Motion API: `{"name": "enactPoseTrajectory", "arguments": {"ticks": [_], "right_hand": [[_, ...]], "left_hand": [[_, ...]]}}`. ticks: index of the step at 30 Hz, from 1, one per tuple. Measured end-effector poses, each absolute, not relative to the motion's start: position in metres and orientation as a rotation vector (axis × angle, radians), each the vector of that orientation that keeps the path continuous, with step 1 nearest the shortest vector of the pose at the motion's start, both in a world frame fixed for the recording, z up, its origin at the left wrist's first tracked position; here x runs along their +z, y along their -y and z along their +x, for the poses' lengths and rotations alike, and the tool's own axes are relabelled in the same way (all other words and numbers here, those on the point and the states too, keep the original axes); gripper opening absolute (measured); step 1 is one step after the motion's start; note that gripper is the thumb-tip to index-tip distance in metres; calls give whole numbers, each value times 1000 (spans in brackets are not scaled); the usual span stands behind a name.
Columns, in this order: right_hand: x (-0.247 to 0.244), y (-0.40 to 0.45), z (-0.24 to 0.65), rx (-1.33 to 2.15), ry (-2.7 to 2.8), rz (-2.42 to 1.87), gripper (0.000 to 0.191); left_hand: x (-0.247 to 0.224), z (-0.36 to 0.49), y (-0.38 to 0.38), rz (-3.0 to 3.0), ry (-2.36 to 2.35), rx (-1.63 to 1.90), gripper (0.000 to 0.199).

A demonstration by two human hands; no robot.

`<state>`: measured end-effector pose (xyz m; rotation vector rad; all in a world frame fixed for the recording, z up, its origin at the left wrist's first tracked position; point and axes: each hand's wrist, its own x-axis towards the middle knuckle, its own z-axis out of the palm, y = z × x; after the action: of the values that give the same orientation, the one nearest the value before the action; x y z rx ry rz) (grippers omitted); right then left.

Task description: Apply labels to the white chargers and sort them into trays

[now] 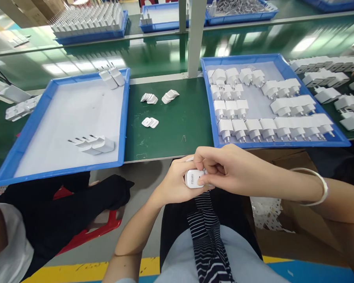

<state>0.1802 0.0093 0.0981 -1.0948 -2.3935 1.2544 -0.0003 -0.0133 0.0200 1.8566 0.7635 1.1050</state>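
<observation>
Low in front of the bench edge, my left hand [174, 179] is closed around a white charger [191, 179] with grey lettering on its face. My right hand [215, 167] is closed over the same charger, its thumb pressing on the lettered face and its curled fingers at the upper edge. Part of the charger is hidden by the fingers. Beyond my hands, small white covers lie on the green bench [171, 137]: a pair [150, 122] nearest me, and two small stacks, one on the left [149, 98] and one on the right [170, 96].
A blue tray [122, 129] at left holds several white chargers [94, 144]. Another blue tray [209, 98] at right carries rows of them [261, 127]. More chargers [327, 94] stand farther right. A metal post [196, 39] rises behind. A co-worker's dark-clothed leg [76, 212] is at left.
</observation>
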Motion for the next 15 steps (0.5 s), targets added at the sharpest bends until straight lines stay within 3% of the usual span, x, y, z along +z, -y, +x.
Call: {"name": "enactPoseTrajectory", "arguments": {"ticks": [6,10,12,15], "right_hand": [[74,-8,176,1578,1976,-1107,23],[73,-1,178,1640,1856,-888,15],[77,2,184,1618,1779,-790,13],[80,5,195,1566,1707,-723,11]], "left_hand": [[20,-4,22,1915,-854,994,19],[50,-26,20,2121,-960,871,23],[82,-50,5,2309,-1182,777,32],[131,-96,-40,2385,-1933,337,27]]}}
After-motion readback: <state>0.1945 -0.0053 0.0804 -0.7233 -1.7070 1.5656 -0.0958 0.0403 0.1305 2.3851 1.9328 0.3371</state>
